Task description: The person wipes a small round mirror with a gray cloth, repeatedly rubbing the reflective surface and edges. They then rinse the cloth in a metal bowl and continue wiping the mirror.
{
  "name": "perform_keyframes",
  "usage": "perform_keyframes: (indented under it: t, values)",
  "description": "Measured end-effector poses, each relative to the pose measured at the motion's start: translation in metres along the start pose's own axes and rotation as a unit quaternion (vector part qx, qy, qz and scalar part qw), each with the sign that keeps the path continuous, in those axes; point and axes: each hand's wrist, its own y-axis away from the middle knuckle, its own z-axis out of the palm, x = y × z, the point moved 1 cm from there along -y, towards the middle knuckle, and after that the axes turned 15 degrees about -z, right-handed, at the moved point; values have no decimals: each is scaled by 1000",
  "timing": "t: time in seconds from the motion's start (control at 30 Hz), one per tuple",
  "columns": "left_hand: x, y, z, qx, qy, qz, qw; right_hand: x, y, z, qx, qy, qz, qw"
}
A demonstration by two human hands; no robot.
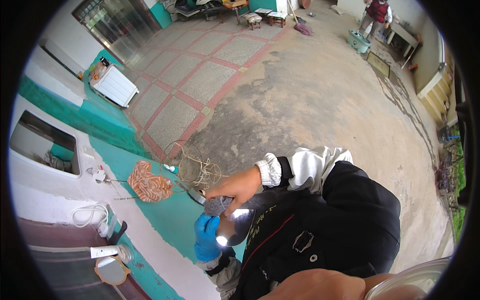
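Note:
My right hand (240, 187), bare with a white elastic cuff, grips a dark grey textured, cloth-like piece (217, 205). My left hand (206, 238), in a blue glove, touches the lower side of that piece; its fingers are curled, and whether they hold it cannot be told. Beside both hands is a shiny brownish rounded object (232, 228) with bright reflections, partly hidden by my hand and black garment (322, 225). A curved metallic band (195, 197) lies left of my right fingers. Beyond them stands a tangled wire frame (200, 168).
On the green-and-white wall side are an orange patterned cloth (150, 182), a white cable (90, 215), a tube (104, 252) and a round mirror (111, 270). A white cabinet (116, 85) stands farther off. A person (377, 15) is beside a green tub (359, 41); a broom (303, 29) lies on the floor.

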Motion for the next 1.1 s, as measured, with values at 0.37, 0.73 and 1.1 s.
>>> perform_keyframes:
  t: [0.37, 0.73, 1.1]
  values:
    - [20, -41, 61, 144, 96, 162, 972, 1, 11, 15, 499, -92, 63, 859]
    - [6, -2, 23, 299, 204, 124, 924, 8, -4, -3, 427, -313, 115, 840]
    - [19, 22, 22, 303, 169, 67, 936, -4, -45, 4, 249, 217, -101, 938]
